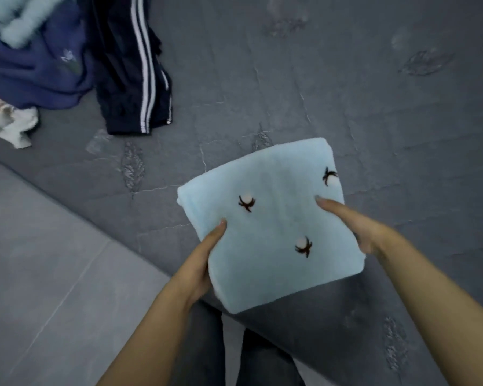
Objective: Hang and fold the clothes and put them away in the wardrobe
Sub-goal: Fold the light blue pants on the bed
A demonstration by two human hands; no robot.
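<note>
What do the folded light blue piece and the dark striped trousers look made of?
Folded light blue piece: seemingly plush fleece, matte and fuzzy, with thick soft rounded edges. Dark striped trousers: probably smooth synthetic tracksuit fabric, given the slight sheen and white side stripes; motion blur leaves this uncertain.

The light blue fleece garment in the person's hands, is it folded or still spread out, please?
Folded. The light blue garment forms a compact, thick rectangle with rounded doubled edges, held at its sides by the left hand and right hand.

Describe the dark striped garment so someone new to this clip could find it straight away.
Start at the grey quilted bedspread and go to the heap of clothes at its top-left corner. The striped trousers lie on the heap's right edge, beside a blue sweatshirt. Only they carry white side stripes.
</note>
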